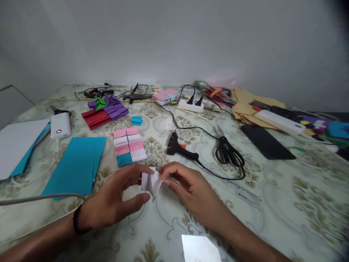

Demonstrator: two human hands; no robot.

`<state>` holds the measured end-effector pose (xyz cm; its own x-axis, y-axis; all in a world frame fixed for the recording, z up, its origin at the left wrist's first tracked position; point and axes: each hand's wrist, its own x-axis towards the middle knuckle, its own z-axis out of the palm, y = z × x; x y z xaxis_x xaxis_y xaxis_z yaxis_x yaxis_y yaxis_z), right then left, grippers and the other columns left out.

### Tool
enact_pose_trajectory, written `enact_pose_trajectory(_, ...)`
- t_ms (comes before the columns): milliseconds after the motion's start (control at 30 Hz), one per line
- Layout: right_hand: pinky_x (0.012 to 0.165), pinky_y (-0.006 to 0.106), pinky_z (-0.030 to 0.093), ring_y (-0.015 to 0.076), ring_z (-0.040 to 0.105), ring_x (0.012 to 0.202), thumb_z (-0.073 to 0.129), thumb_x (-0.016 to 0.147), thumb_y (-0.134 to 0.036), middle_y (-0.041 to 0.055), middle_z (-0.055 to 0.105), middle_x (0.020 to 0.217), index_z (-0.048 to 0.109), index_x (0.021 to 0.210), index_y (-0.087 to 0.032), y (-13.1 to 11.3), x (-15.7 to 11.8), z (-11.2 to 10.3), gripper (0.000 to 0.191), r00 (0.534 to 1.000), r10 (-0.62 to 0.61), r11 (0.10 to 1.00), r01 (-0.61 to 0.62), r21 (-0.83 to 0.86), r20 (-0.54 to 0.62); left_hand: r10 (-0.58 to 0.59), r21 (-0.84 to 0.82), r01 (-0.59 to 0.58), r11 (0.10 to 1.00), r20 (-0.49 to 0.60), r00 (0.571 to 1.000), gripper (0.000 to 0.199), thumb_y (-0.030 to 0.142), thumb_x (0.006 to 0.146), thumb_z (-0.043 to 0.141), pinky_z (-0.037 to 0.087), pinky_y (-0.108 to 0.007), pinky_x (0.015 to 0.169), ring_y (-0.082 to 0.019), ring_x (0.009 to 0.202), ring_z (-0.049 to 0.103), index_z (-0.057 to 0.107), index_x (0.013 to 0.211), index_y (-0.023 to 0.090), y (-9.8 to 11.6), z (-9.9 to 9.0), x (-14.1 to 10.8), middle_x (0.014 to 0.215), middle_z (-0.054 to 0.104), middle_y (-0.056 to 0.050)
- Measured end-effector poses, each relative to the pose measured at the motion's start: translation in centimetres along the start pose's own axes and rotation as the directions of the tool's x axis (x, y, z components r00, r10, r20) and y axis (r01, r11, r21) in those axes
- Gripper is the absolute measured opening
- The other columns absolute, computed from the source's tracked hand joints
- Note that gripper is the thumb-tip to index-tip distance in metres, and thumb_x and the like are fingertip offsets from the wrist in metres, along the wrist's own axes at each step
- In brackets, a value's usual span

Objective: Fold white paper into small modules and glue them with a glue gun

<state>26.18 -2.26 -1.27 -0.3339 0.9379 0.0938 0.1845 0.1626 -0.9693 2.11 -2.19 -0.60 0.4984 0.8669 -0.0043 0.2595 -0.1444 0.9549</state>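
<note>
Between my hands, just above the patterned tablecloth, is a small piece of folded white paper (152, 183) with creases standing open. My left hand (117, 194) has its fingertips at the paper's left and top edge, the thumb held a little below. The thumb and fingers of my right hand (184, 183) pinch its right corner. Right behind lies a block of folded pink, white and blue paper pieces (129, 145). A white sheet with a cut corner (201, 248) rests near the front edge of the view.
Behind my right hand lie a black glue gun (181, 147), its cord, black scissors (227, 149) and a phone (267, 142). Blue sheets (75, 165) and a power bank (60, 125) are on the left. A power strip (191, 105) and brown papers (253, 100) sit farther back.
</note>
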Motion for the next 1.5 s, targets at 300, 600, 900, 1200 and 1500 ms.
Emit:
enact_pose_trajectory(300,0.092,0.034,0.054,0.0193,0.071,0.101,0.069,0.099,-0.023,0.0026,0.076,0.104,0.073,0.097,-0.025,-0.3,-0.3,0.1,0.005,0.992,-0.070,0.997,0.072,-0.009,0.109,-0.064,-0.094,0.054,0.994,-0.107,0.992,0.020,0.026,0.090,0.078,0.045,-0.022,0.059,-0.014,0.068,0.056,0.069,0.108,0.026,-0.8,0.7,0.8,0.076,0.061,0.005)
enact_pose_trajectory(600,0.092,0.032,0.057,0.0179,0.070,0.098,0.072,0.095,-0.026,0.0007,0.072,0.102,0.068,0.108,-0.026,0.9,-0.5,1.1,0.013,0.994,0.091,0.987,-0.098,0.126,0.062,-0.019,0.164,0.054,0.985,-0.207,0.978,0.034,0.032,0.095,0.076,0.052,-0.028,0.072,-0.020,0.090,0.068,0.065,0.127,0.030,-2.2,0.9,-0.2,0.101,0.075,-0.001)
enact_pose_trajectory(900,0.094,0.034,0.055,0.0175,0.071,0.101,0.069,0.095,-0.021,0.0004,0.071,0.103,0.063,0.110,-0.026,0.9,-0.4,1.0,0.016,0.996,0.070,0.989,-0.075,0.124,0.047,-0.031,0.071,0.043,0.997,-0.165,0.986,0.008,0.027,0.098,0.068,0.058,-0.032,0.082,-0.021,0.096,0.071,0.063,0.103,0.024,-1.1,1.1,0.3,0.106,0.075,-0.005)
enact_pose_trajectory(1200,0.093,0.031,0.054,0.0175,0.069,0.106,0.075,0.094,-0.021,-0.0007,0.072,0.110,0.068,0.113,-0.030,0.6,-0.7,0.6,0.022,0.997,0.041,0.989,-0.050,0.138,0.072,0.033,0.111,-0.011,0.994,-0.199,0.979,0.018,0.030,0.098,0.069,0.060,-0.033,0.090,-0.021,0.106,0.071,0.061,0.113,0.025,-0.9,0.8,0.0,0.115,0.072,-0.005)
enact_pose_trajectory(1500,0.082,0.027,0.053,0.0159,0.070,0.088,0.086,0.085,-0.019,-0.0032,0.075,0.090,0.075,0.094,-0.026,0.2,-0.3,0.9,0.016,1.000,0.012,1.000,-0.012,-0.025,-0.019,-0.108,0.277,0.123,0.953,-0.069,0.992,0.024,0.038,0.101,0.061,0.052,-0.025,0.069,-0.016,0.074,0.071,0.074,0.093,0.021,-0.3,0.8,0.7,0.080,0.078,0.001)
